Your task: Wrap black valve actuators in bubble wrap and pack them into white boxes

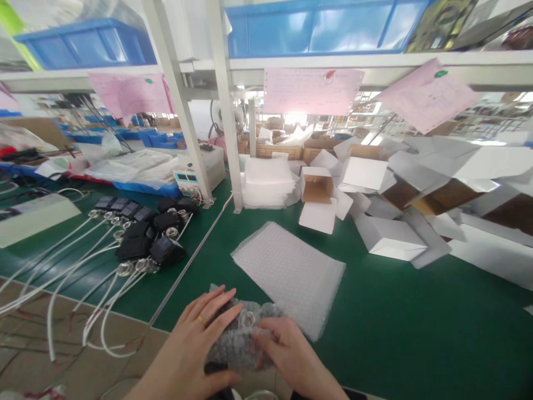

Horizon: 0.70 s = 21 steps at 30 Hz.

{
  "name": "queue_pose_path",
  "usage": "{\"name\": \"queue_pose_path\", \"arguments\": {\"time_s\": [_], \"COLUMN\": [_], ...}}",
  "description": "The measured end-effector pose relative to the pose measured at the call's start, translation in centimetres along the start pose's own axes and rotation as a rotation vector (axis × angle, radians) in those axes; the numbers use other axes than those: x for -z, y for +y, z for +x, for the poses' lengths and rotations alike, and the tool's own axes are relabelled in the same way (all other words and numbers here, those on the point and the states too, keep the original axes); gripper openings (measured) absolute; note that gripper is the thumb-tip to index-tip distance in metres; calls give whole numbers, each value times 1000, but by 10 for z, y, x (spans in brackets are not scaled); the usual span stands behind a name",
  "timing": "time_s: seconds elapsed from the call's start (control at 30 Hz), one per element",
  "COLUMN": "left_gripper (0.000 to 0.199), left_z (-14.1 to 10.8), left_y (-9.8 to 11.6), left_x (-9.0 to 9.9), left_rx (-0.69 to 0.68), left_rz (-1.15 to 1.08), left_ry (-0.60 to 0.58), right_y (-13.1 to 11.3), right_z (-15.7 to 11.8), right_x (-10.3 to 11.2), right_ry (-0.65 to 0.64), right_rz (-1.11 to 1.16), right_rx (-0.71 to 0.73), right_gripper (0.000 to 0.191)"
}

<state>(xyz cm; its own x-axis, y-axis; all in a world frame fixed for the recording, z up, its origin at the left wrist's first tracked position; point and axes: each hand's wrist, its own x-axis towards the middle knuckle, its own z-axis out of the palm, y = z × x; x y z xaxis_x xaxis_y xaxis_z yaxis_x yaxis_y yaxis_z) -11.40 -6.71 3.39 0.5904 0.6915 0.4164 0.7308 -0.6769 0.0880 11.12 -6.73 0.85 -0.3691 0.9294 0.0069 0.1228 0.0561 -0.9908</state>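
Note:
Near the front edge of the green table, my two hands are around a bundle in bubble wrap [237,347]. Something dark shows through the wrap, and its kind is hidden. My left hand [195,339], with a ring on one finger, lies over the bundle's left side, fingers on top and thumb below. My right hand [287,347] pinches the wrap at the right side with curled fingers. Just beyond the bundle, a flat bubble wrap sheet [291,272] lies on the table.
Black devices with white cables [135,241] sit at the left, cables hanging over the edge. White foam sheets [268,180] are stacked at the back. Open white boxes [389,236] pile up at the right. A shelf post [227,111] rises behind, and blue bins [316,30] stand overhead.

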Motion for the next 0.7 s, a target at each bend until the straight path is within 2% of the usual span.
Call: {"name": "queue_pose_path", "arguments": {"time_s": [0.07,0.13,0.2,0.27,0.33,0.37,0.4,0.43,0.47,0.53,0.6,0.7], "left_gripper": [84,73,62,56,50,46,41,37,36,42,52,63], "left_z": [11,20,25,26,25,25,24,24,24,21,17,14], "left_y": [5,9,11,10,8,7,7,8,10,16,24,39], "left_x": [-6,-6,-4,-3,-5,-6,-9,-11,-14,-21,-27,-37], "left_rx": [58,142,194,238,318,367,417,460,491,537,609,718], "left_rz": [-62,-133,-194,-249,-338,-407,-490,-579,-670,-834,-942,-1003], "left_ry": [-82,-119,-105,-70,-36,-26,-17,-14,-20,-59,-85,-45], "right_y": [1,6,12,17,20,20,19,18,17,15,15,20], "right_z": [-2,-5,-10,-18,-28,-33,-37,-40,-42,-41,-37,-35], "right_x": [1,6,15,23,27,26,25,22,20,20,24,32], "right_ry": [10,71,246,536,832,929,975,955,875,649,483,413], "right_rz": [-65,-174,-341,-528,-684,-748,-812,-877,-940,-1008,-914,-482], "right_rx": [10,-31,-21,145,412,537,638,722,792,837,778,532], "right_gripper": [29,27,20,9,14,21,26,29,30,28,40,51]}}
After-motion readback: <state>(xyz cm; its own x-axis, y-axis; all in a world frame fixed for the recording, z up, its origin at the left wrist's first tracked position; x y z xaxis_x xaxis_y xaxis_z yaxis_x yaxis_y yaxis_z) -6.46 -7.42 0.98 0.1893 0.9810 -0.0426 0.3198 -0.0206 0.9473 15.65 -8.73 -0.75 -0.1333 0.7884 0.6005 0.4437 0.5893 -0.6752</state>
